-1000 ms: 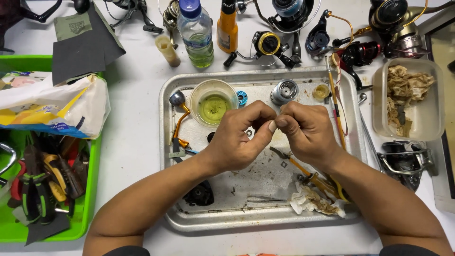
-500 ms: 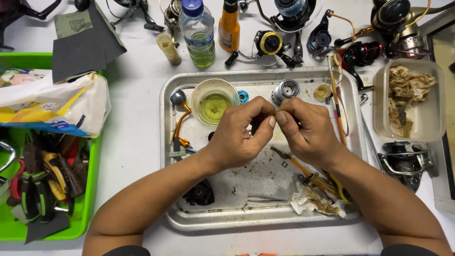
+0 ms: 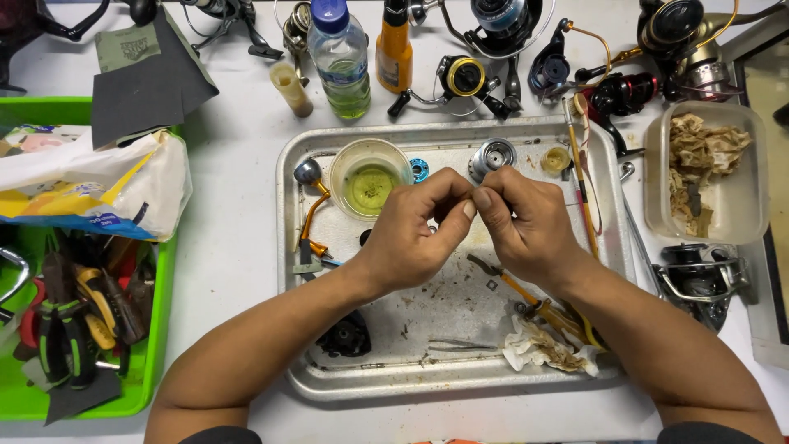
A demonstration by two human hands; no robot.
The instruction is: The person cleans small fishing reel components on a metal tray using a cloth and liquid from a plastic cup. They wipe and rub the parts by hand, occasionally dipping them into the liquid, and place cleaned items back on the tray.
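Since a second ago the hands have hardly moved: both stay over the middle of the tray [image 3: 288, 271], fingertips together, the left thumb shifted only slightly. The tray sits at the centre of the worktop [image 3: 238, 189], with a green bin [image 3: 160, 362] of pliers at the left edge, a clear tub [image 3: 657, 222] of stained paper at the right edge, and reels [image 3: 468, 78] and bottles along the far edge. On the tray lie a cup [image 3: 370, 182] of yellowish liquid near its far edge, a metal spool [image 3: 491, 154] beside it, a black part [image 3: 345, 335] toward the near left corner, and a soiled wipe [image 3: 538, 349] at the near edge. The step in hand looks like fitting or cleaning a tiny part [image 3: 469, 200], pinched where the fingertips meet above the tray's centre and almost wholly hidden. What follows likely calls for a steady pinch and small twisting. The left hand [image 3: 407, 238] curls palm-down, thumb and forefinger closed on the part; the right hand [image 3: 526, 222] mirrors it, fingers clamped on the same spot, both forearms angling in from the near edge.
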